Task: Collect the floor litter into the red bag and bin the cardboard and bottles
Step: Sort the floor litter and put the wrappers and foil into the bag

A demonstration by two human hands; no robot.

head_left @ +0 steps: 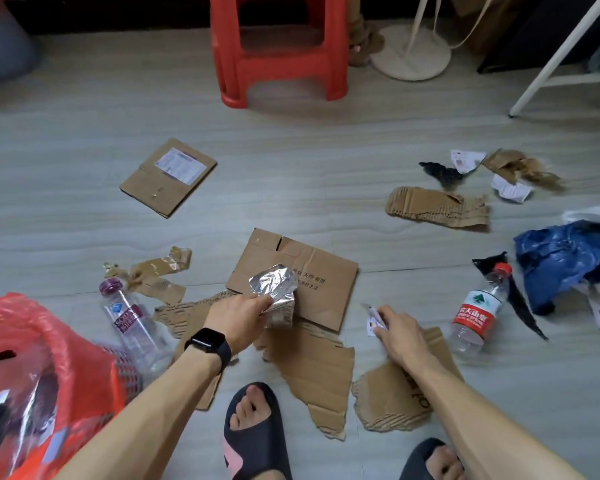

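My left hand (238, 315) pinches a crumpled silver foil wrapper (274, 292) just above a flat cardboard sheet (323, 282). My right hand (400, 332) grips a small white paper scrap (373, 322) on the floor, over a torn cardboard piece (392, 400). The red bag (32, 375) stands open at the lower left with litter inside. A clear bottle with a purple cap (129, 323) lies beside the bag. A bottle with a red cap and label (477, 311) lies to the right of my right hand.
Another flattened box (168, 176) lies further back, torn cardboard strips (437, 207) and paper scraps (510, 190) at the right. A crumpled blue bag (565, 261) lies far right. A red plastic stool (279, 46) stands behind. My sandalled feet (253, 434) are at the bottom.
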